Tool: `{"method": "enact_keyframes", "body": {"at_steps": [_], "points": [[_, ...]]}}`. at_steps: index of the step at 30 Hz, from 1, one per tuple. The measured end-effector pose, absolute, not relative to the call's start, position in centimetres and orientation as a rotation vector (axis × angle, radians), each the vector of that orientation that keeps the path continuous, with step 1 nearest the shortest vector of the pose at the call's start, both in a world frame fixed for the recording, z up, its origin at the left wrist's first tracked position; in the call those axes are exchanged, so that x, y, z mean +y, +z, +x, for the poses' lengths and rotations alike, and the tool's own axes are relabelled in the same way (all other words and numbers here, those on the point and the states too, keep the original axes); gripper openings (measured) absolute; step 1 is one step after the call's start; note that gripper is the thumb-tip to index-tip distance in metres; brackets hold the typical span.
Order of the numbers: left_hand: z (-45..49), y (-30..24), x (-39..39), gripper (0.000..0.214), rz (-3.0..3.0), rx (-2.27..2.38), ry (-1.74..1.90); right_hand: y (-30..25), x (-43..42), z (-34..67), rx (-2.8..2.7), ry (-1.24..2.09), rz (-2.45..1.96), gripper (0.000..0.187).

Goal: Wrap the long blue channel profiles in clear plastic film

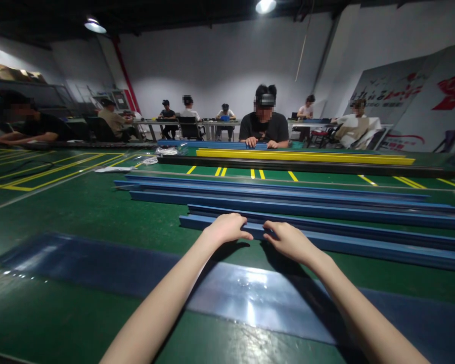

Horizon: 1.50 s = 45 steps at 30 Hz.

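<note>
A long blue channel profile (pixel 364 244) lies across the green table in front of me, its left end at mid-table. My left hand (pixel 227 228) is at its near edge, fingers curled over the top and thumb on the near side. A short way to the right, my right hand (pixel 288 239) takes the same profile with bent fingers, its thumb also in front. Between the two hands a short stretch of the profile shows. The fingertips behind the edge are partly hidden. Below my forearms a clear, bluish plastic strip (pixel 109 263) lies flat.
Behind are more blue profiles (pixel 288 202), a black profile (pixel 307 166) and a yellow profile (pixel 299 155). Yellow tape lines (pixel 60 169) mark the green table (pixel 79 212). Across it a co-worker (pixel 264 124) rests both hands on a blue piece. Plastic wrapping (pixel 116 170) lies left.
</note>
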State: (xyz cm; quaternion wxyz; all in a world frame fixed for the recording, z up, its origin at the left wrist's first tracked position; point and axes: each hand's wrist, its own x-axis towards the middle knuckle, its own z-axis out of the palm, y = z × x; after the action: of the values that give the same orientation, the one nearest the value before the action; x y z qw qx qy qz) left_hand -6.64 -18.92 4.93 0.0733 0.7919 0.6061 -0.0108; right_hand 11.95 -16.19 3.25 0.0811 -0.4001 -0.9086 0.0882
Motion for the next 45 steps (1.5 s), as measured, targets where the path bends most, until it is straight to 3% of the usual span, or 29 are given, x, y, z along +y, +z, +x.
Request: {"method": "enact_keyframes", "body": {"at_steps": [11,26,45], "points": [[-0.1,3.8,-18.1,0.025,2.645,1.713,0.176,3.0,-15.1,18.8,-2.660,0.079,-1.509,0.014],[2.5,3.5,-17.8,0.009,2.709,1.848,0.221,3.3,-15.9,18.0,-2.705,-0.236,-1.463,0.011],[-6.7,4.8,-20.3,0.008,2.445,2.162,0.039,2.3,-16.5,15.4,-2.633,-0.032,-1.319,0.014]]}}
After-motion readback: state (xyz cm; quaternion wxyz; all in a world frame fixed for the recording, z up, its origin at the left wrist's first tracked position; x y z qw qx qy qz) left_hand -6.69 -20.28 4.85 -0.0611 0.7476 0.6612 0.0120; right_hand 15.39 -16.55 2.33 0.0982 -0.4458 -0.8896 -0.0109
